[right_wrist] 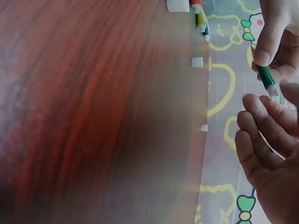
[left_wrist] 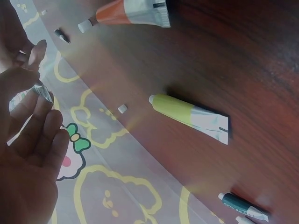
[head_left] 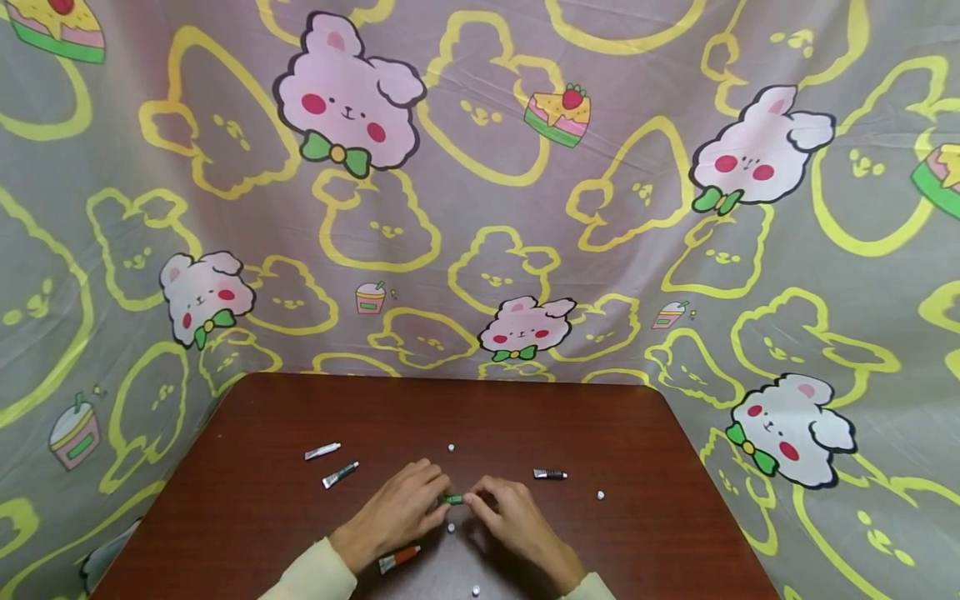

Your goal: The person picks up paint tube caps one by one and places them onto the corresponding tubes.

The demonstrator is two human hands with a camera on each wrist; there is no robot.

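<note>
Green tube (head_left: 454, 500) between your two hands, over the middle of the desk (head_left: 450, 408).
Your left hand (head_left: 401, 507) grips its body, the tip pointing right, out past the fingers; your right hand (head_left: 519, 518) pinches that tip.

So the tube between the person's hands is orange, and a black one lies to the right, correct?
No: a green tube is between the left hand and right hand, as the right wrist view shows; the black tube does lie to the right.
</note>
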